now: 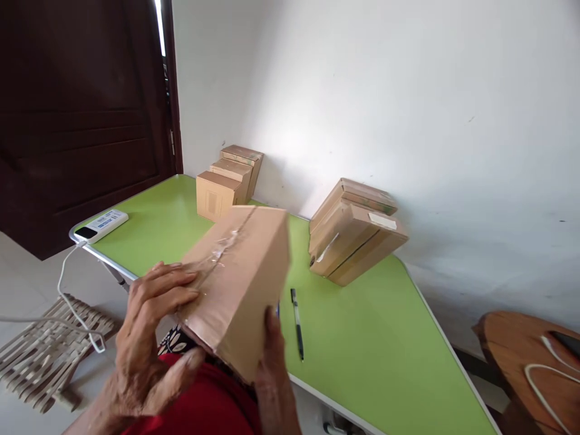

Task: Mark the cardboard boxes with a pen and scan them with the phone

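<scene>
A brown cardboard box (247,266) with clear, wrinkled tape (220,249) along its top seam is held tilted over the near edge of the table. My right hand (272,368) grips its right side, thumb against the cardboard and the other fingers hidden beneath. My left hand (151,338) has its fingers on the taped left side and its thumb by the near lower edge, so it too holds the box. To the right of this box, a black-capped clear pen (297,326) lies on the green table (376,338).
Several cardboard boxes (217,196) lean in a row at the back left. More boxes (357,238) lean near the wall on the right. A white device with a cable (103,225) rests at the left edge. A wooden stool (516,344) stands right, a woven stool (40,356) left.
</scene>
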The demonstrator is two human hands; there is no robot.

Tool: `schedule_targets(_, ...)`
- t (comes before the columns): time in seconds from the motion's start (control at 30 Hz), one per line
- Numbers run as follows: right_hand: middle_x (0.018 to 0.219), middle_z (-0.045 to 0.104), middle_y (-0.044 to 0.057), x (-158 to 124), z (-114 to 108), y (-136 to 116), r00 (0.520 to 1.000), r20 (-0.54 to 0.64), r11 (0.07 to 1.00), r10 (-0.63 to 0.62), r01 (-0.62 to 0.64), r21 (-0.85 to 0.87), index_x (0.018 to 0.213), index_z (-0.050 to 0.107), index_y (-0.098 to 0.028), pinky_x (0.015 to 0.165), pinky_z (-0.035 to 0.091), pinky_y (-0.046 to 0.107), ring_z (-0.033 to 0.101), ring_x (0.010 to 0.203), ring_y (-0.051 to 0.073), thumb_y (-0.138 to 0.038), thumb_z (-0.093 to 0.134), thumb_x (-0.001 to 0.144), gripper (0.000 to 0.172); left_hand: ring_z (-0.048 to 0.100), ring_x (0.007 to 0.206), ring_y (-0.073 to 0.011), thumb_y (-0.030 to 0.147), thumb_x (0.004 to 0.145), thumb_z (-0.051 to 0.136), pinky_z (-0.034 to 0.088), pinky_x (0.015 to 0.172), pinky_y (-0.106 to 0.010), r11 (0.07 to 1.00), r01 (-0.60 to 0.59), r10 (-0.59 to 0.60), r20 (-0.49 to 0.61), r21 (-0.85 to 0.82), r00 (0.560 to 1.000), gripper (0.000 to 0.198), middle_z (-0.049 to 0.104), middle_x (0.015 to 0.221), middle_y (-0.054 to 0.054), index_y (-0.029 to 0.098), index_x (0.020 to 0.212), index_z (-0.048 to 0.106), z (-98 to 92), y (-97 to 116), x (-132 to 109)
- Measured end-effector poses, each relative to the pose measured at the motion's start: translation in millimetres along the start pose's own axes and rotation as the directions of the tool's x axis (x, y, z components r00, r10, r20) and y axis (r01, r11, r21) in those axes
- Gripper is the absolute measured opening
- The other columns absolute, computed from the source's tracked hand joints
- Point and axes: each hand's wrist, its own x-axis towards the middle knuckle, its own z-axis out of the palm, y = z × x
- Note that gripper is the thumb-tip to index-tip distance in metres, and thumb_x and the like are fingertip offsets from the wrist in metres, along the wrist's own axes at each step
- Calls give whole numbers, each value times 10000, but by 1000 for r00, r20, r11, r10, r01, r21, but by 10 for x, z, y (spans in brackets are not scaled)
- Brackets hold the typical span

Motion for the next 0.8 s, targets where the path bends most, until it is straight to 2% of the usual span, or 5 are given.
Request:
schedule_targets(0.1, 1106, 811, 104, -77, -399, -406, 969, -165, 983, -184, 178, -53, 1221, 743, -229, 974, 618, 523, 730, 1120, 368, -724, 885, 604, 804, 505, 1423, -387, 594, 1052, 469, 374, 1212, -653, 990, 80, -57, 185, -119, 981, 514, 622, 1428, -146, 283, 1452, 552, 311, -9, 82)
schedule_targets(0.2, 1362, 719, 101, -236, -854, -795, 795, -303, 836, -526, 419, -354, 1483, 590, -231, 1147, 498, 501, 652, 1263, 330, -528, 906, 692, 903, 599, 1349, -326, 632, 1054, 462, 505, 1141, -533, 877, 297, -98, 464, -378, 880, 584, 611, 1467, -161, 234, 1465, 577, 894, 19, 247)
schedule_targets(0.33, 1435, 663, 146, -279, -1494, -1207, 664, -265, 615, -699, 370, -696, 1505, 569, -179, 1184, 440, 528, 613, 1279, 358, -443, 963, 614, 1009, 670, 1203, -304, 617, 1012, 568, 555, 1053, -470, 828, 404, -24, 696, -388, 718, 589, 656, 1361, -146, 196, 1422, 607, 1851, 116, 421)
schedule_targets(0.57, 1428, 665, 160, 478, -2265, -1468, 823, -186, 723, -536, 334, -604, 1511, 505, -213, 1151, 454, 535, 608, 1284, 349, -482, 970, 568, 1084, 683, 1126, -326, 380, 936, 729, 560, 1011, -469, 879, 444, -134, 801, -176, 584, 388, 632, 1268, -140, 166, 1243, 624, 3000, 63, 422)
schedule_targets(0.8, 1435, 665, 163, 665, -2328, -1333, 806, -257, 742, -534, 301, -599, 1502, 532, -197, 1217, 389, 561, 603, 1324, 363, -511, 953, 587, 1055, 663, 1270, -379, 281, 902, 778, 522, 1115, -513, 858, 494, -185, 816, -137, 548, 511, 590, 1405, -172, 163, 1363, 593, 3181, 12, 423)
